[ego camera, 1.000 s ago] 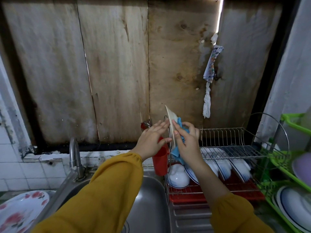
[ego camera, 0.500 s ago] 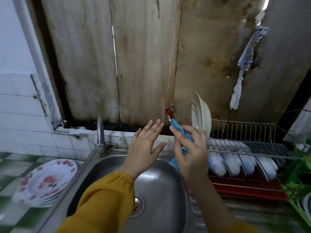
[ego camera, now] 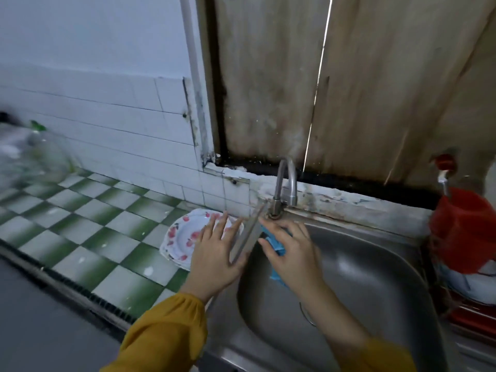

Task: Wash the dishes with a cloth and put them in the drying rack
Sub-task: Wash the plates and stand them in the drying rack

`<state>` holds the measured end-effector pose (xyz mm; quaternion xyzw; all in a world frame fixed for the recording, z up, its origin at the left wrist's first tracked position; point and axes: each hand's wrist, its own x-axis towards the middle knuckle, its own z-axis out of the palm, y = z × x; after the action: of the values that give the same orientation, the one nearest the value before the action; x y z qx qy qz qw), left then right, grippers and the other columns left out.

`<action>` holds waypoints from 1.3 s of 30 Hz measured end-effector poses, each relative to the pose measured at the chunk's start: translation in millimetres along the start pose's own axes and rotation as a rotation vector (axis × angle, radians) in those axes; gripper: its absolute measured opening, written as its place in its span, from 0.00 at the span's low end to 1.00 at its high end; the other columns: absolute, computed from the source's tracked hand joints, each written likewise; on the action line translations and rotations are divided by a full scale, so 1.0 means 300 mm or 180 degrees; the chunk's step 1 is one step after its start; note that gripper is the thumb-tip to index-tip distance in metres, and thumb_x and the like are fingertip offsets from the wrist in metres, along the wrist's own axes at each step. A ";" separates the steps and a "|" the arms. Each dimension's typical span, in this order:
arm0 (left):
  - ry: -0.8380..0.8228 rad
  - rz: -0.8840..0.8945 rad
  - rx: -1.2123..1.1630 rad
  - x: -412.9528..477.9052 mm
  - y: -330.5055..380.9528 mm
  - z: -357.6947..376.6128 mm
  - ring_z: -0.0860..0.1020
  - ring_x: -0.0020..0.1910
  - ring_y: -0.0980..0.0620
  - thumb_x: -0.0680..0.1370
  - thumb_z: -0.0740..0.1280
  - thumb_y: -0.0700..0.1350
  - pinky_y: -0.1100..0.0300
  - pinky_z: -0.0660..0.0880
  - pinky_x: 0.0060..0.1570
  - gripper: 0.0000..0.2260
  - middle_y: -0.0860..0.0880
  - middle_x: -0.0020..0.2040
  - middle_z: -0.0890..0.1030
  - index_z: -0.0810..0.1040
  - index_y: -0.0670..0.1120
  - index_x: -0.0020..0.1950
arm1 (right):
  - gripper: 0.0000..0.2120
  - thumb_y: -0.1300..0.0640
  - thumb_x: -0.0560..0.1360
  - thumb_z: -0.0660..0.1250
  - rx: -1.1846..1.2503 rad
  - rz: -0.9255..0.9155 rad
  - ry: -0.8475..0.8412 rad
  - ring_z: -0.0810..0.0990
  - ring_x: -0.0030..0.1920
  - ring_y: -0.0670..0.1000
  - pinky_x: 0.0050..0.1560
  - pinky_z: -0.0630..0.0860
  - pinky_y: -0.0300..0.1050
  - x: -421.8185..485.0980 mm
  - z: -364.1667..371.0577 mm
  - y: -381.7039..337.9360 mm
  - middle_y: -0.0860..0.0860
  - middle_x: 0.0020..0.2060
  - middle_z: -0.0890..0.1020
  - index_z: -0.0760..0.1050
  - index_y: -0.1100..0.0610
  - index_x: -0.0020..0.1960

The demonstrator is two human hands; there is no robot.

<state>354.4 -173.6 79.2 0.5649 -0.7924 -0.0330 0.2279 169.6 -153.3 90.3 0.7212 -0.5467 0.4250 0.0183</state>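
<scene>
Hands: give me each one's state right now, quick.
Left hand: open, fingers spread, reaching over the floral plates, holding nothing.
Right hand: closed on the blue cloth.

Left hand (ego camera: pixel 214 253) spread above floral plates (ego camera: pixel 185 234); right hand (ego camera: pixel 291 253) clutches cloth (ego camera: pixel 276 244).

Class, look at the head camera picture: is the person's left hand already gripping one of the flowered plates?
No. The left hand is spread open with fingers extended above the flowered plates, not closed on one.

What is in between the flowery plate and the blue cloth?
In the head view, the left hand and the sink's left rim lie between the flowery plate and the blue cloth.
</scene>
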 end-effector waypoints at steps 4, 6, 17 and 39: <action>-0.0154 -0.0195 0.0112 0.019 -0.222 0.020 0.70 0.69 0.34 0.74 0.58 0.62 0.37 0.69 0.63 0.29 0.38 0.69 0.73 0.76 0.45 0.68 | 0.25 0.42 0.76 0.63 -0.0166 0.0147 -0.0926 0.73 0.61 0.49 0.47 0.78 0.47 0.094 0.201 -0.080 0.46 0.58 0.77 0.68 0.44 0.72; -0.0327 -0.0260 0.0174 0.037 -0.331 0.049 0.67 0.72 0.35 0.75 0.57 0.61 0.40 0.65 0.67 0.29 0.38 0.72 0.70 0.74 0.46 0.70 | 0.27 0.44 0.78 0.63 -0.0220 0.0215 -0.1287 0.69 0.65 0.48 0.55 0.73 0.46 0.142 0.287 -0.104 0.46 0.63 0.73 0.62 0.44 0.75; -0.2004 -0.0001 0.0542 0.135 -0.776 0.240 0.53 0.78 0.49 0.82 0.58 0.53 0.50 0.47 0.77 0.25 0.51 0.79 0.58 0.58 0.52 0.79 | 0.21 0.48 0.75 0.69 -0.0888 0.0250 -0.2954 0.75 0.63 0.55 0.61 0.72 0.51 0.368 0.745 -0.113 0.49 0.65 0.75 0.75 0.46 0.68; -0.1946 0.0644 0.0391 0.185 -0.920 0.330 0.76 0.63 0.50 0.81 0.63 0.49 0.59 0.69 0.67 0.17 0.50 0.64 0.79 0.74 0.49 0.69 | 0.19 0.46 0.71 0.73 -0.1605 -0.0402 -0.4133 0.74 0.45 0.52 0.43 0.69 0.44 0.315 0.949 -0.131 0.51 0.46 0.75 0.73 0.54 0.55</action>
<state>543.5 -343.7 -76.8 0.4598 -0.8768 -0.1304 -0.0529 374.0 -350.3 -14.2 0.8334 -0.4861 -0.2337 -0.1206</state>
